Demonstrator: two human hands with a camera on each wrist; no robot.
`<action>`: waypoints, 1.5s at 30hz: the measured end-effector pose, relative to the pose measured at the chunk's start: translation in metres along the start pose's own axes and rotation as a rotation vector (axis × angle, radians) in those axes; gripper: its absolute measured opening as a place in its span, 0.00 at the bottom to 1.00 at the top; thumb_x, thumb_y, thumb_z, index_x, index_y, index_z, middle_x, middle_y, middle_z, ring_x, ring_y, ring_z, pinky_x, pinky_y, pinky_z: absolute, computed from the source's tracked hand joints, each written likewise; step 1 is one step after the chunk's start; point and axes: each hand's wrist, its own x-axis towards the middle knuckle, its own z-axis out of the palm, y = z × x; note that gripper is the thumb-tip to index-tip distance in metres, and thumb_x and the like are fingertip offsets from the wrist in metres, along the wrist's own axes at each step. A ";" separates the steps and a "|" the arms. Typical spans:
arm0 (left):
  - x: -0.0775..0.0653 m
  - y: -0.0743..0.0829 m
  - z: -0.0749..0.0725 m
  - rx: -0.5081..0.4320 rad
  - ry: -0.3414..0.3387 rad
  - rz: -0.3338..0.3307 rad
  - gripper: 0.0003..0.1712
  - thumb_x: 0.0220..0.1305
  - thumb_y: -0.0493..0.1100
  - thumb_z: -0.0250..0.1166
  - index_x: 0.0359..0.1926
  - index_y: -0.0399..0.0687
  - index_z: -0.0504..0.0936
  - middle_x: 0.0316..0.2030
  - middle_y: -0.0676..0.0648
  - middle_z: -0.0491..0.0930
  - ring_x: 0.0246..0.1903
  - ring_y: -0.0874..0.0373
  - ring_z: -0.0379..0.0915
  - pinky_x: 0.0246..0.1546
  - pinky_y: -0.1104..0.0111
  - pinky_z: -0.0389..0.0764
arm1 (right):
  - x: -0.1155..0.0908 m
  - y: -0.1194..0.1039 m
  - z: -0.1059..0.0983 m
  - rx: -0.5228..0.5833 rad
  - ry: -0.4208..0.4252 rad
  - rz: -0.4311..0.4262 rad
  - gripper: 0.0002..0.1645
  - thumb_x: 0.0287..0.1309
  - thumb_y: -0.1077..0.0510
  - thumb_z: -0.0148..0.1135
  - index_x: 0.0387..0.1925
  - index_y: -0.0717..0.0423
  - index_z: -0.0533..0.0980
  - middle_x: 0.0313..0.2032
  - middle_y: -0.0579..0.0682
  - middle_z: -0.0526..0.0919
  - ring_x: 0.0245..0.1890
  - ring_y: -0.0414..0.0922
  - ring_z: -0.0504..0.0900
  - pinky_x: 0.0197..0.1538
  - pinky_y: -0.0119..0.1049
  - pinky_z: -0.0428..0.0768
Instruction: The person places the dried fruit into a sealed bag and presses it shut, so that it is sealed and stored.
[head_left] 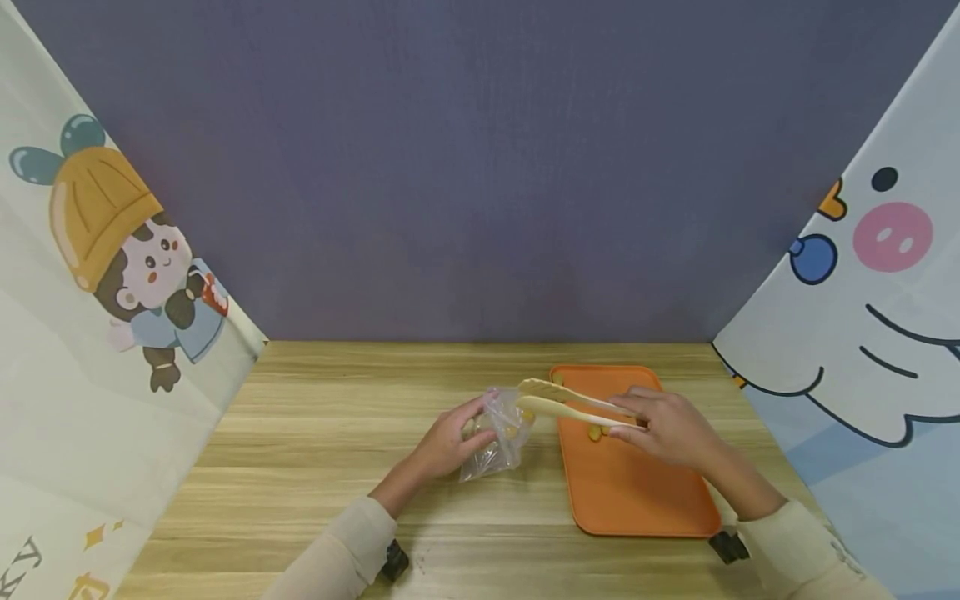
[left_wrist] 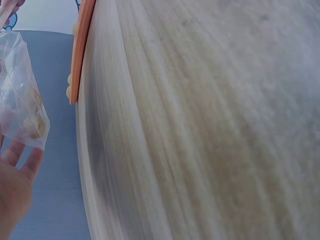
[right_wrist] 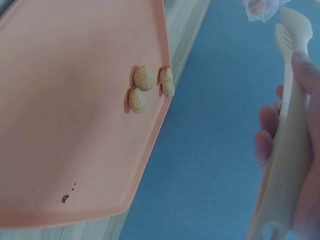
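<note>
My left hand [head_left: 444, 442] holds a clear plastic bag [head_left: 491, 454] above the table, left of the orange tray [head_left: 637, 496]. Several yellowish-brown pieces show through the bag, some low down in the left wrist view. Cream-coloured tongs [head_left: 570, 410] are gripped in my right hand [head_left: 675, 427], over the tray's far half. Their tips overlap the bag's upper right side, with one yellow piece [head_left: 528, 415] just below them. On the tray lie two round, tan pieces [right_wrist: 143, 78] side by side, and a peanut in its shell [right_wrist: 166, 82] close to the rim.
The wooden tabletop [head_left: 322, 467] extends left of the tray. A dark grey-blue partition [head_left: 480, 183] stands along its back edge. Printed white cloths hang at the left and right sides. Small dark specks [right_wrist: 65, 198] mark the tray near one corner.
</note>
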 end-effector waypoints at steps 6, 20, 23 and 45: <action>-0.001 0.000 0.000 0.001 0.001 -0.013 0.37 0.71 0.49 0.65 0.77 0.54 0.64 0.66 0.43 0.77 0.63 0.47 0.78 0.64 0.49 0.79 | -0.004 0.002 -0.003 -0.018 -0.021 0.049 0.23 0.52 0.49 0.77 0.50 0.51 0.86 0.28 0.34 0.74 0.20 0.25 0.58 0.24 0.23 0.62; -0.002 -0.001 -0.001 0.021 -0.012 -0.027 0.37 0.72 0.51 0.64 0.78 0.55 0.62 0.70 0.44 0.73 0.65 0.45 0.75 0.64 0.48 0.78 | -0.022 0.011 -0.008 -0.046 -0.037 0.106 0.24 0.54 0.48 0.76 0.51 0.53 0.86 0.26 0.32 0.70 0.20 0.25 0.57 0.24 0.25 0.62; -0.002 -0.001 -0.001 0.020 -0.012 -0.030 0.37 0.72 0.50 0.64 0.78 0.55 0.62 0.70 0.43 0.73 0.65 0.44 0.75 0.64 0.48 0.78 | -0.027 0.015 -0.006 -0.041 -0.039 0.106 0.24 0.54 0.49 0.76 0.52 0.53 0.85 0.28 0.33 0.73 0.20 0.25 0.57 0.24 0.24 0.61; -0.003 -0.002 -0.002 0.016 -0.014 -0.012 0.37 0.72 0.50 0.64 0.78 0.55 0.63 0.71 0.43 0.72 0.66 0.44 0.75 0.65 0.48 0.78 | -0.063 0.046 -0.003 -0.106 0.007 0.083 0.23 0.47 0.51 0.80 0.46 0.54 0.87 0.31 0.41 0.83 0.21 0.23 0.61 0.24 0.25 0.63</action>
